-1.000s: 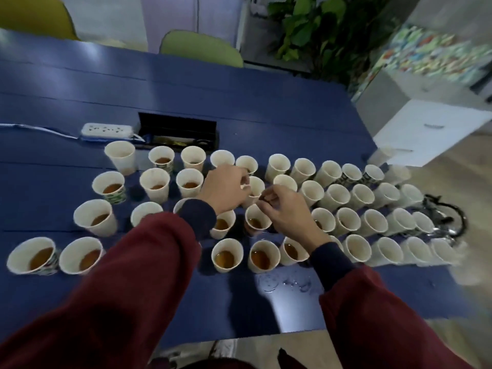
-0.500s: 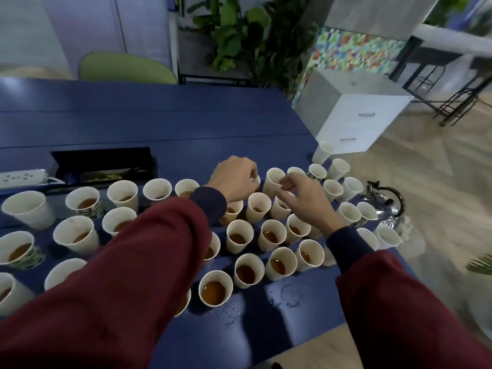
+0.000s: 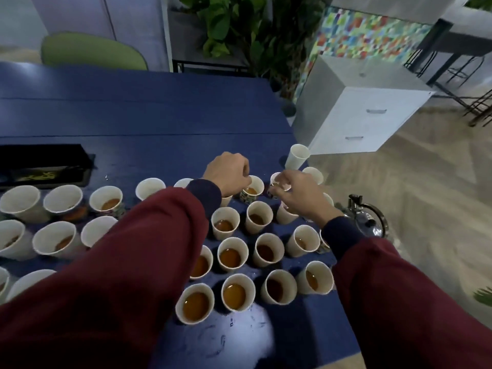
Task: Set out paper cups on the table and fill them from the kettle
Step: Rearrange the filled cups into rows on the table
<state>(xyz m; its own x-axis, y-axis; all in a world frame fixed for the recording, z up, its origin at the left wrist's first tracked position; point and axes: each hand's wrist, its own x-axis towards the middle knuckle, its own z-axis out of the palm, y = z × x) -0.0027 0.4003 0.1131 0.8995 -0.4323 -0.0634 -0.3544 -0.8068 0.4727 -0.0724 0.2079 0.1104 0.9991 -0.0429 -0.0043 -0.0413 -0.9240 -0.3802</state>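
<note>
Several white paper cups stand in rows on the blue table point(image 3: 149, 121), most holding brown liquid, such as one near cup point(image 3: 195, 303). My left hand point(image 3: 229, 174) pinches the rim of a patterned cup point(image 3: 251, 193) in the far row. My right hand point(image 3: 298, 195) pinches the rim of the cup beside it point(image 3: 275, 179). An empty cup point(image 3: 296, 157) stands at the table's far right corner. The shiny metal kettle point(image 3: 368, 221) sits past the table's right edge, partly hidden by my right arm.
A black tray point(image 3: 42, 166) lies at the left on the table. Water drops mark the near table surface. A white drawer cabinet point(image 3: 367, 121), a green chair point(image 3: 90, 53) and a leafy plant point(image 3: 239, 30) stand beyond the table.
The view has swung right along the cup rows. Both hands have moved to cups further right, near the table's right end.
</note>
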